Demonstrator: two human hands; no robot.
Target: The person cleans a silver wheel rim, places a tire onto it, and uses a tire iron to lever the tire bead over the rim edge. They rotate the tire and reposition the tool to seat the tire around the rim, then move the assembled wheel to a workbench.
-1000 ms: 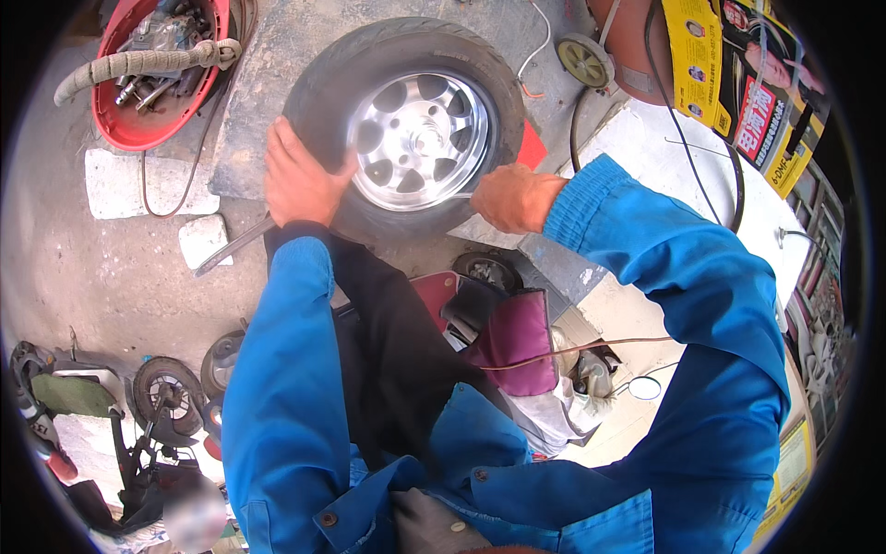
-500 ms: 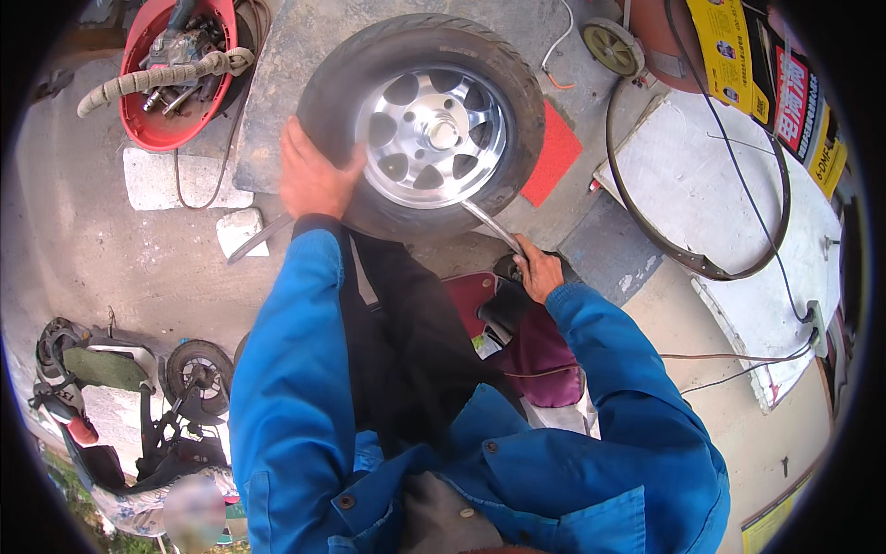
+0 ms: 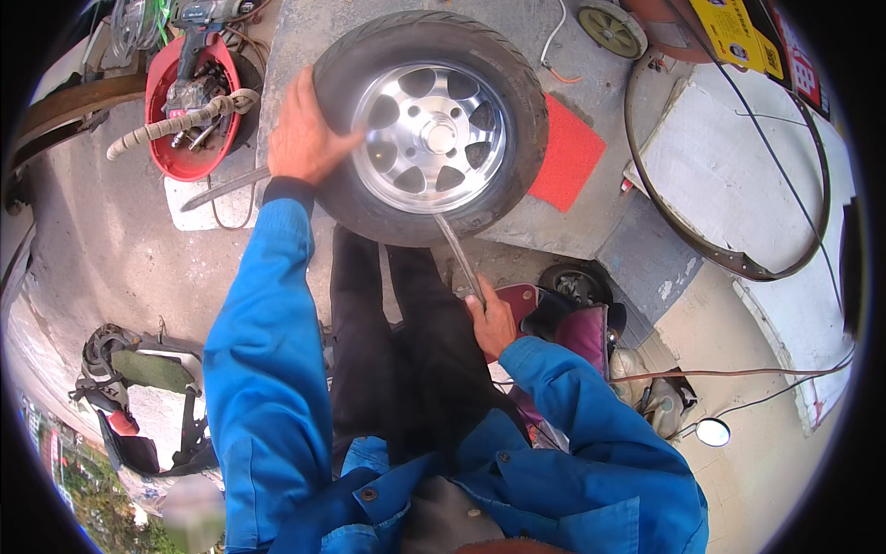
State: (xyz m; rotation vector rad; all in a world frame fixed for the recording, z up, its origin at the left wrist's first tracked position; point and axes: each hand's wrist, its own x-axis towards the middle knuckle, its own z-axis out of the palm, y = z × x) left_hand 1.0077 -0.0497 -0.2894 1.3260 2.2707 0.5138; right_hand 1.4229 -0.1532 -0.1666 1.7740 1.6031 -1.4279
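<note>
Poorly seated bar [image 3: 459, 255] could slip, scratching the wheel [image 3: 438, 138]
Left hand [image 3: 308, 138] spreads at wheel's left; right hand [image 3: 495, 323] clasps bar below

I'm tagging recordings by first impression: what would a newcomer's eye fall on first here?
First, the shiny wheel at top centre, with the left hand spread at its left side. Next, the lever slanting from the bottom of the rim to the right hand. Then the red mat right of the wheel and the red basin at upper left.

White lettering [image 3: 805, 74], perhaps only partial, on a red patch [image 3: 799, 51] of a yellow-and-black panel [image 3: 738, 37]
</note>
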